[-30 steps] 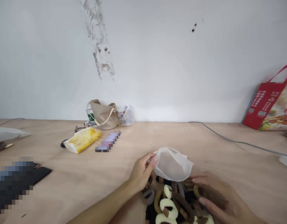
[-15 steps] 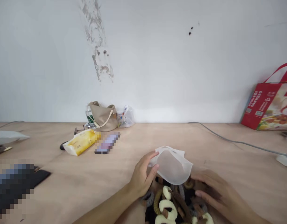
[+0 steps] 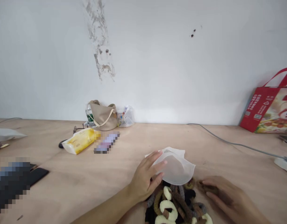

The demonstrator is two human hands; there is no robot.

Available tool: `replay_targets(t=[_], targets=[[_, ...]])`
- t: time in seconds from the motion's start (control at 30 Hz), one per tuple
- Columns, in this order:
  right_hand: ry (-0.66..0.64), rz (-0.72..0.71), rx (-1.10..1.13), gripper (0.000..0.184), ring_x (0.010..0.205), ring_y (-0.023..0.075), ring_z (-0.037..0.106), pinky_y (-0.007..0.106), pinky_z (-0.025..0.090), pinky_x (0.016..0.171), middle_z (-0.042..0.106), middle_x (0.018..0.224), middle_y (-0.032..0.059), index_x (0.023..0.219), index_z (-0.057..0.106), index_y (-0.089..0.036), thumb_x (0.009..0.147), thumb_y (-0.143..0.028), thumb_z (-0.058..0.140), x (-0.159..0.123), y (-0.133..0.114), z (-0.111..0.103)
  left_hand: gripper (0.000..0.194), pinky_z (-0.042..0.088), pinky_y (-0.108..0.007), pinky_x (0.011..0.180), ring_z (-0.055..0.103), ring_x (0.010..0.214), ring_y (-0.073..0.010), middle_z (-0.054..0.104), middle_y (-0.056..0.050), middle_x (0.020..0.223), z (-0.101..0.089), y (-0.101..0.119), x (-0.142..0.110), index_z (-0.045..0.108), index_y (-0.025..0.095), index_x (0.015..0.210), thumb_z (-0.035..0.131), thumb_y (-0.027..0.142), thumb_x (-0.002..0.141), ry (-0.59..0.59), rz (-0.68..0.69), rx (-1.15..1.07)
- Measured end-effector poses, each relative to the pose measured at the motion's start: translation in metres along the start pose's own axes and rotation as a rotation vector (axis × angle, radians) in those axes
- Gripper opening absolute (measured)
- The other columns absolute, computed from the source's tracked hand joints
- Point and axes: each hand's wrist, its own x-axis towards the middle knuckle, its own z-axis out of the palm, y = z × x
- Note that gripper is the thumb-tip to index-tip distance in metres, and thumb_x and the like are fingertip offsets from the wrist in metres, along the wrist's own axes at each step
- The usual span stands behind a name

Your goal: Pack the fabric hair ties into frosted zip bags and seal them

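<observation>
The left hand (image 3: 143,179) grips the near edge of a sheer pouch (image 3: 177,168), fingers spread across it, and the pouch sits just above a heap of hair ties (image 3: 171,207) on the counter (image 3: 87,180). The right hand (image 3: 231,196) lies half-curled at the heap's right side, its fingertips (image 3: 207,183) on a brown tie (image 3: 210,188), though whether it grips that tie cannot be told. Farther off lie a wipes pack (image 3: 81,141), a beige handbag (image 3: 102,116) and a plastic bag (image 3: 126,117), while a cable (image 3: 236,144) runs to a power strip (image 3: 283,165) below a red gift bag (image 3: 271,107).
</observation>
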Motion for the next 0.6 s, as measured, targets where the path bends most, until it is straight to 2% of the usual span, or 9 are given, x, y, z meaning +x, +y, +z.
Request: replay_targets(t=[0.13,0.27,0.37,0.43,0.5,0.6], targets=[[0.078,-0.019,-0.050,0.020,0.075,0.0212,0.072,0.029,0.061,0.065,0.074,0.084,0.0020,0.089,0.069,-0.027,0.086,-0.041,0.055,0.005,-0.002,-0.004,0.036,0.039,-0.042,0.104,0.035,0.134,-0.0261,0.043,-0.009,0.143,0.002,-0.001,-0.001,0.048,0.024,0.129,0.044,0.021,0.094,-0.050,0.052,0.078],[0.077,-0.082,-0.063,0.013,0.074,0.0185,0.072,0.023,0.060,0.065,0.074,0.088,0.0007,0.090,0.069,-0.028,0.085,-0.034,0.058,0.012,-0.007,-0.016,0.038,0.038,-0.043,0.104,0.031,0.136,-0.0268,0.044,-0.010,0.143,0.003,-0.001,-0.001,0.046,0.019,0.132,0.043,0.020,0.094,-0.061,0.056,0.133],[0.207,-0.141,-0.087,0.009,0.076,0.0182,0.071,0.023,0.060,0.066,0.073,0.090,0.0021,0.089,0.066,-0.027,0.086,-0.027,0.057,0.015,-0.016,-0.022,0.041,0.039,-0.043,0.104,0.033,0.135,-0.0258,0.048,-0.011,0.140,0.002,0.001,0.000,0.044,0.018,0.133,0.043,0.018,0.093,-0.064,0.045,0.139],[0.269,-0.238,-0.104,0.011,0.081,0.0184,0.071,0.024,0.059,0.072,0.072,0.092,0.0031,0.091,0.064,-0.027,0.085,-0.021,0.057,0.017,-0.025,-0.023,0.042,0.040,-0.043,0.103,0.035,0.135,-0.0255,0.050,-0.011,0.138,0.001,0.002,0.001,0.043,0.018,0.134,0.044,0.016,0.092,-0.087,0.040,0.141],[0.198,-0.390,-0.140,0.020,0.094,0.0194,0.068,0.027,0.056,0.083,0.071,0.102,0.0041,0.101,0.063,-0.025,0.085,-0.015,0.056,0.021,-0.036,-0.018,0.042,0.040,-0.043,0.103,0.036,0.134,-0.0251,0.052,-0.011,0.137,-0.001,0.003,0.002,0.043,0.017,0.134,0.044,0.014,0.092,-0.098,0.045,0.139],[-0.021,-0.588,-0.271,0.033,0.119,0.0217,0.055,0.031,0.047,0.099,0.062,0.125,0.0069,0.117,0.059,-0.019,0.087,-0.009,0.049,0.032,-0.054,-0.003,0.044,0.041,-0.042,0.104,0.037,0.134,-0.0243,0.052,-0.011,0.136,-0.002,0.005,0.004,0.043,0.018,0.135,0.043,0.011,0.091,-0.098,0.044,0.119]])
